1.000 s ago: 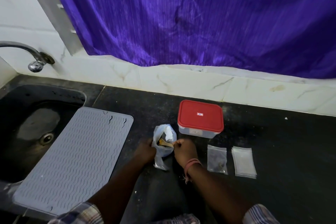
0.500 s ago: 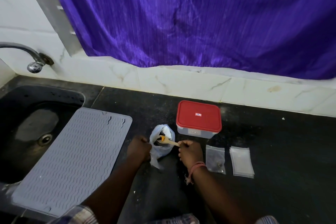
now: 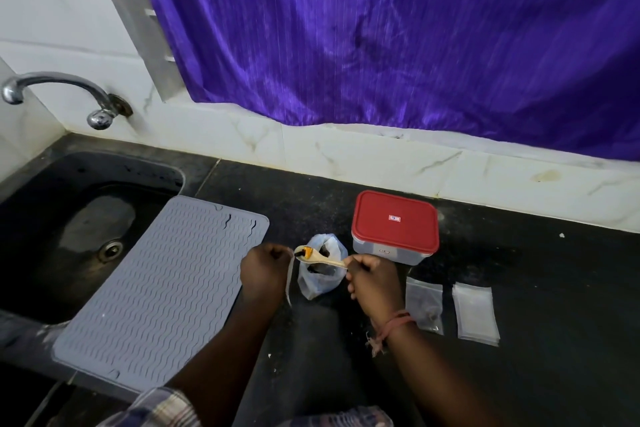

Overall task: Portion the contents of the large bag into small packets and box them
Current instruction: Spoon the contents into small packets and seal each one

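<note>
The large clear bag (image 3: 320, 282) with dark contents stands open on the black counter. My right hand (image 3: 372, 279) grips the handle of a wooden spoon (image 3: 323, 259). The spoon's bowl carries an orange and dark bit above the bag's left rim. My left hand (image 3: 265, 270), just left of the bag, pinches a thin clear packet (image 3: 289, 282) seen edge-on, close to the spoon's bowl. A filled small packet (image 3: 424, 305) and a stack of empty packets (image 3: 476, 314) lie to the right. The box with its red lid (image 3: 394, 220) on stands behind them.
A grey ribbed mat (image 3: 162, 291) lies left of my hands, partly over the dark sink (image 3: 62, 218). A tap (image 3: 62, 90) juts from the white wall. A purple curtain (image 3: 398, 31) hangs behind the counter (image 3: 554, 270).
The spoon has come up out of the bag and moved left toward my left hand. My left hand has drawn slightly away from the bag.
</note>
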A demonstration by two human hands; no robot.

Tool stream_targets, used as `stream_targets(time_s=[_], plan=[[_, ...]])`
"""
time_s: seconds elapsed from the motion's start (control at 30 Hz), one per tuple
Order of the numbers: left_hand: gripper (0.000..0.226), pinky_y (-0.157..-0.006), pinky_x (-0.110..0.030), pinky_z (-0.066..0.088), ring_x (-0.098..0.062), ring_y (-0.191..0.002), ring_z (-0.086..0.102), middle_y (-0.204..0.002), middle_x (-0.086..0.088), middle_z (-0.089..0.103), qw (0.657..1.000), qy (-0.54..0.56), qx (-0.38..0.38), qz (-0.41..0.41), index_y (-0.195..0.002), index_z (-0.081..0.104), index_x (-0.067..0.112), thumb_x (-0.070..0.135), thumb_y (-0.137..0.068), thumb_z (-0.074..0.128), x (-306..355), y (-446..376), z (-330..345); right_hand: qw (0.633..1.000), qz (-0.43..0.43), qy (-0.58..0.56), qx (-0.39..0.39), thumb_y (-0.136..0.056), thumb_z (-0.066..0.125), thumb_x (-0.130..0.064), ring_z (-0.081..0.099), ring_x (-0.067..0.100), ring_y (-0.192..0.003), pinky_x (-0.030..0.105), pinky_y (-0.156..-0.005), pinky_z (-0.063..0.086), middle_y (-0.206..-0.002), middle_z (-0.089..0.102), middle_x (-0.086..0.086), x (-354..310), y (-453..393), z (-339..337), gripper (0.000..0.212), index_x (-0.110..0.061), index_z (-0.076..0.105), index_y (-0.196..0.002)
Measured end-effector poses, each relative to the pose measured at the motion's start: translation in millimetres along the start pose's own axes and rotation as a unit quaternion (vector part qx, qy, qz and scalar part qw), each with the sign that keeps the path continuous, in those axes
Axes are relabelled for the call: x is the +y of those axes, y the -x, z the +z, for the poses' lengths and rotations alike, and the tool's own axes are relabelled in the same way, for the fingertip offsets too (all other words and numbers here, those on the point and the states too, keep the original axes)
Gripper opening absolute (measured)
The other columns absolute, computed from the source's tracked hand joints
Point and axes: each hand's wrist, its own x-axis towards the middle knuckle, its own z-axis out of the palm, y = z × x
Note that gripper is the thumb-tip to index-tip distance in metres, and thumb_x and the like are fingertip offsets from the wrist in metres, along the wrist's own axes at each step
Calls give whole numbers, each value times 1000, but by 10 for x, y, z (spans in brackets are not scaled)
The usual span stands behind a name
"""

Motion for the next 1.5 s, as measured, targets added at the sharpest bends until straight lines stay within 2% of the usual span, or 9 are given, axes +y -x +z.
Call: stream_targets(time_s=[0.17, 0.27, 0.53, 0.67, 0.77, 0.97, 1.2, 1.37, 1.5], plan=[[13, -75, -30, 56, -6, -75, 67, -74, 11, 72, 998, 63, 18, 21, -77, 75, 26, 21, -88, 70, 57, 62, -52, 998, -25, 50, -6, -94, 64, -27, 65, 9, -63, 34, -66, 56, -64, 69, -6, -1, 23, 55, 19, -24, 76, -79], [16, -72, -30, 58, -5, -72, 68, -73, 12, 72, 996, 83, 8, 21, -77, 74, 27, 20, -90, 69, 68, 94, -51, 996, -39, 83, -5, -95, 62, -26, 63, 5, -64, 24, -62, 48, -61, 65, -11, -2, 30, 51, 19, -23, 77, -82], [13, -81, -35, 60, -3, -82, 70, -86, 14, 74, 993, 70, -72, 68, -98, 78, 31, 31, -94, 66, 23, 146, -30, 972, -139, 189, 14, -94, 60, -17, 61, 0, -67, 16, -63, 43, -68, 65, -11, -108, 90, 32, 23, -26, 69, -75], [18, -84, -34, 58, -6, -88, 71, -93, 11, 76, 988, 72, -99, 94, -104, 79, 29, 25, -94, 64, 56, 181, -9, 908, -241, 344, 9, -93, 57, -15, 60, 7, -74, 28, -70, 54, -79, 62, -6, -117, 112, 58, 19, -21, 63, -76], [24, -87, -40, 60, -3, -89, 73, -95, 12, 77, 982, 86, -135, 98, -107, 77, 32, 32, -90, 61, -28, 139, 53, 838, -316, 443, -38, -93, 57, -16, 64, 16, -87, 34, -77, 55, -101, 62, -2, -64, 116, 138, 11, -21, 65, -98], [17, -87, -41, 61, -13, -86, 75, -90, 2, 78, 967, 232, -100, -27, -97, 78, 24, 14, -93, 65, -8, 137, 80, 780, -437, 445, -58, -79, 71, -14, 61, 16, -70, 32, -57, 53, -90, 61, 0, 91, 174, 193, 21, -17, 68, -100], [18, -76, -30, 59, -10, -83, 73, -93, 3, 77, 967, 232, -63, -89, -98, 76, 26, 15, -96, 61, -41, 62, 102, 858, -379, 347, -13, -94, 56, -20, 60, 10, -82, 25, -70, 51, -99, 60, -3, -3, 185, 110, 15, -21, 69, -101], [17, -89, -41, 60, -16, -89, 72, -100, 0, 76, 965, 217, -83, -122, -96, 73, 31, 21, -97, 60, -116, -5, 102, 928, -313, 191, 70, -96, 63, -15, 60, 3, -86, 14, -78, 48, -92, 65, -6, -22, 107, 11, 12, -20, 74, -99], [15, -92, -43, 57, -22, -91, 69, -98, -8, 73, 933, 302, -68, -182, -92, 71, 19, 16, -99, 58, -119, -53, 86, 952, -255, 111, 124, -92, 67, -9, 64, 3, -84, 23, -77, 51, -87, 70, -7, 64, -13, -27, 13, -18, 76, -93]])
